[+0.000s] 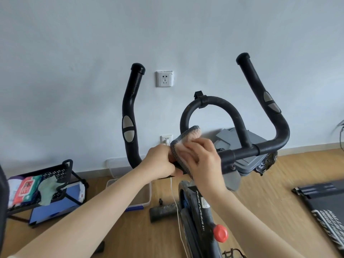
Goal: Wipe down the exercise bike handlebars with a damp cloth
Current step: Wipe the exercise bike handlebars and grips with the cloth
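The black exercise bike handlebars (247, 151) fill the middle of the view, with a left horn (130, 108), a right horn (260, 90) and a centre loop (214, 101). A pink cloth with a grey mesh edge (183, 140) is wrapped over the crossbar at the foot of the loop's left side. My right hand (201, 161) presses flat on the cloth. My left hand (160, 162) grips the bar and the cloth's left edge beside it. The bar under both hands is hidden.
A red knob (220, 233) sits on the bike frame below. A black wire rack (46, 185) with packets stands on the floor at the left, a clear plastic tub (130, 185) near the wall. A dark mat (325, 205) lies at the right. Wall sockets (164, 78) are behind.
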